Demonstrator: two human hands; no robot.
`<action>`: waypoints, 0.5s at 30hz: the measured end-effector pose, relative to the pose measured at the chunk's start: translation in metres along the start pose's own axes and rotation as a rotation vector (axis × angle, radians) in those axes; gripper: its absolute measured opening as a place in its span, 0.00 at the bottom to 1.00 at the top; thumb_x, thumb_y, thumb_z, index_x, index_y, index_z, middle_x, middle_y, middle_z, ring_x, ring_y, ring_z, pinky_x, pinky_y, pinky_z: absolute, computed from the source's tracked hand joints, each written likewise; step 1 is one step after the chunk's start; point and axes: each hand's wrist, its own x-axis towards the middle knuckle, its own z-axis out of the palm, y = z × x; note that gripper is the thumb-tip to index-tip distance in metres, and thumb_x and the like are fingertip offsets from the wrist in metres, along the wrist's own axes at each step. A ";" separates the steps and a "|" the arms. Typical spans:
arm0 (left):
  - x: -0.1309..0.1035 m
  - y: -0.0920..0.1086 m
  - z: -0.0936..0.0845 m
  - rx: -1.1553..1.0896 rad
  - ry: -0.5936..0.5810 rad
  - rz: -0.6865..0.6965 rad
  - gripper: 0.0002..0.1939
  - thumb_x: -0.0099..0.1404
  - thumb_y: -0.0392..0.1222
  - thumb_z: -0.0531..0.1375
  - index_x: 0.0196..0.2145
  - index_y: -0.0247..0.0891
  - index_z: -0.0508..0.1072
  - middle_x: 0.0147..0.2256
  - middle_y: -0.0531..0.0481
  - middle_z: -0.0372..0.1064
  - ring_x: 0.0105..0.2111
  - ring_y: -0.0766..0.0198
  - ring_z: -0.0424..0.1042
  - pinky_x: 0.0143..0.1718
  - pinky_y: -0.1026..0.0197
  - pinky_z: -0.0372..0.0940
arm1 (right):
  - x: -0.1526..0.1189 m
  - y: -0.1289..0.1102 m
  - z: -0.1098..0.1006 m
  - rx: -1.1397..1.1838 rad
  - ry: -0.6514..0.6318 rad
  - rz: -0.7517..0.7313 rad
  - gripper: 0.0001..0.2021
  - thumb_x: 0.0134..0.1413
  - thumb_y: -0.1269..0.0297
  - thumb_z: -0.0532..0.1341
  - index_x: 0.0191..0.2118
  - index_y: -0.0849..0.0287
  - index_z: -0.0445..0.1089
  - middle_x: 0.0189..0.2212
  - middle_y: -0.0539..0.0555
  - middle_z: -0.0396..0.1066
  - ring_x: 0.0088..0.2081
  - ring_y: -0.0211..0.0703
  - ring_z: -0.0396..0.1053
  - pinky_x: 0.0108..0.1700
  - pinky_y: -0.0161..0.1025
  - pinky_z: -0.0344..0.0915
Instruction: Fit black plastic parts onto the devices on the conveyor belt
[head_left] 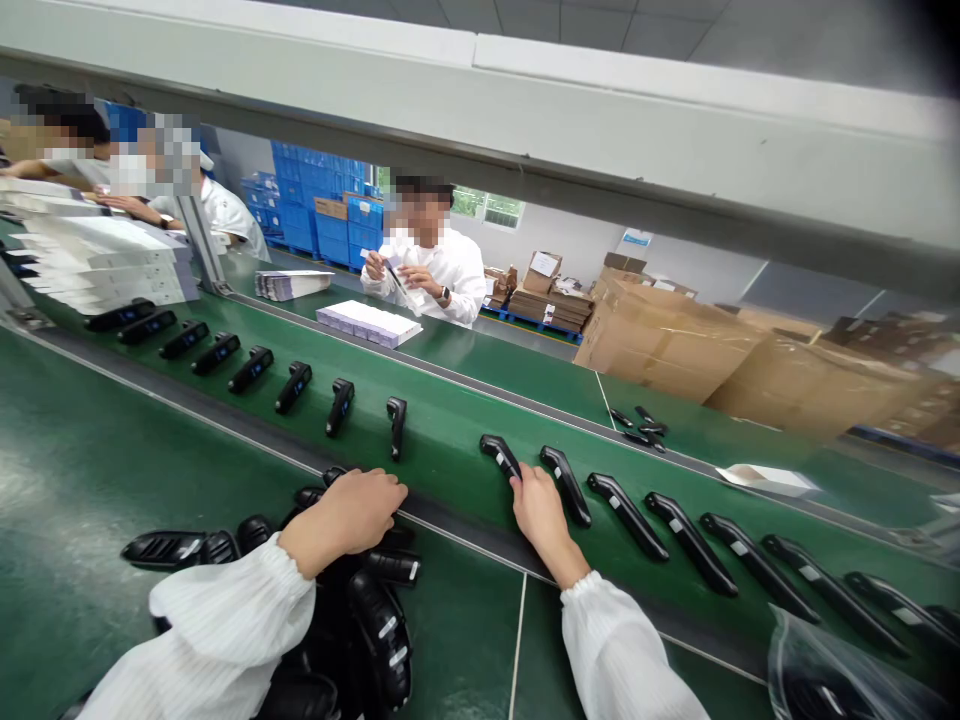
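Note:
On the green belt (450,424), black handheld devices lie in a spaced row, several on each side. My right hand (541,512) has its fingers wrapped round the lower end of one black device (498,452), beside another device (568,484) to its right. My left hand (349,512) is over a pile of black devices (381,630) on the near table, at the belt's edge. Its fingers curl downward, and what they hold, if anything, is hidden. The closest device on the belt to my left hand (397,426) stands apart from it.
Across the belt a person (431,260) in white handles a small item. White boxes (367,324) lie before them, with stacked boxes (112,255) at the left. A clear plastic bag (840,670) is at the lower right. Large cartons (667,340) stand beyond. A beam (480,90) crosses overhead.

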 end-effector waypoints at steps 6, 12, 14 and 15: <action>0.004 -0.007 -0.014 -0.393 0.103 -0.017 0.07 0.65 0.44 0.52 0.32 0.41 0.67 0.27 0.52 0.68 0.27 0.60 0.68 0.31 0.59 0.61 | 0.010 -0.015 -0.014 0.004 0.099 0.050 0.20 0.66 0.61 0.53 0.58 0.66 0.66 0.51 0.69 0.67 0.56 0.60 0.61 0.55 0.54 0.59; 0.010 -0.006 -0.013 -0.831 0.118 0.027 0.15 0.61 0.55 0.53 0.35 0.40 0.62 0.30 0.55 0.66 0.31 0.65 0.71 0.35 0.62 0.67 | -0.013 -0.074 -0.035 1.029 -0.307 -0.197 0.19 0.59 0.54 0.59 0.53 0.57 0.70 0.45 0.56 0.72 0.47 0.45 0.69 0.49 0.41 0.66; 0.012 -0.005 -0.011 -0.929 0.148 0.026 0.15 0.61 0.55 0.54 0.35 0.40 0.61 0.31 0.55 0.65 0.33 0.65 0.71 0.39 0.60 0.68 | -0.019 -0.094 -0.037 1.268 -0.439 -0.115 0.19 0.52 0.56 0.64 0.49 0.57 0.71 0.37 0.52 0.72 0.38 0.40 0.70 0.40 0.37 0.68; 0.012 -0.006 -0.010 -0.977 0.163 0.018 0.15 0.60 0.55 0.54 0.35 0.40 0.61 0.31 0.55 0.65 0.32 0.65 0.71 0.39 0.60 0.68 | -0.020 -0.101 -0.036 1.341 -0.467 -0.054 0.19 0.49 0.57 0.66 0.47 0.58 0.71 0.34 0.50 0.70 0.34 0.38 0.69 0.36 0.35 0.68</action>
